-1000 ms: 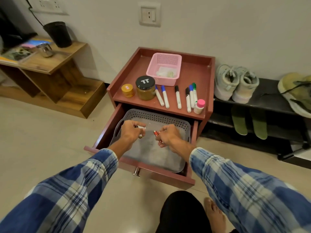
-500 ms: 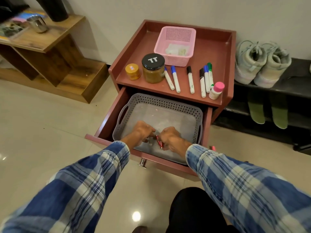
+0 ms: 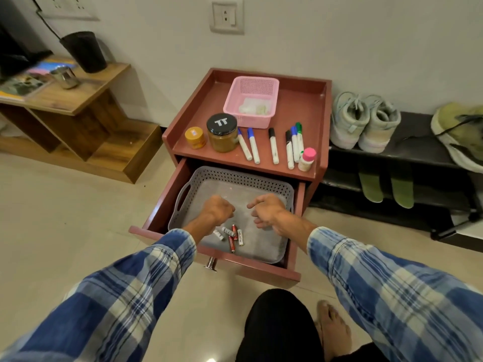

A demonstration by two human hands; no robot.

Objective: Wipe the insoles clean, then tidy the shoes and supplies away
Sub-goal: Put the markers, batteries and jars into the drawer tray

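My left hand (image 3: 219, 210) hovers over the grey perforated tray (image 3: 235, 176) in the open drawer, its fingers curled and nothing visible in them. Beside it, my right hand (image 3: 267, 210) hangs with loosely bent fingers and holds nothing. Several small batteries (image 3: 232, 236) lie loose in the tray just below my hands. Two green insoles (image 3: 371, 188) rest on the lower shelf of the black shoe rack (image 3: 418, 158). A pair of pale grey-green sneakers (image 3: 364, 124) stands on the rack's top shelf.
The red cabinet top (image 3: 300, 111) carries a pink basket (image 3: 252, 104) with white cloths, a black-lidded jar (image 3: 222, 133), a small yellow pot (image 3: 195, 137), several markers (image 3: 274, 148) and a pink-capped bottle (image 3: 307, 159). An olive shoe (image 3: 460, 131) lies far right. A wooden shelf (image 3: 78, 100) stands left.
Both hands held batteries, lowered them into the tray and let them go. Now the hands have lifted off, and the batteries lie in the tray.
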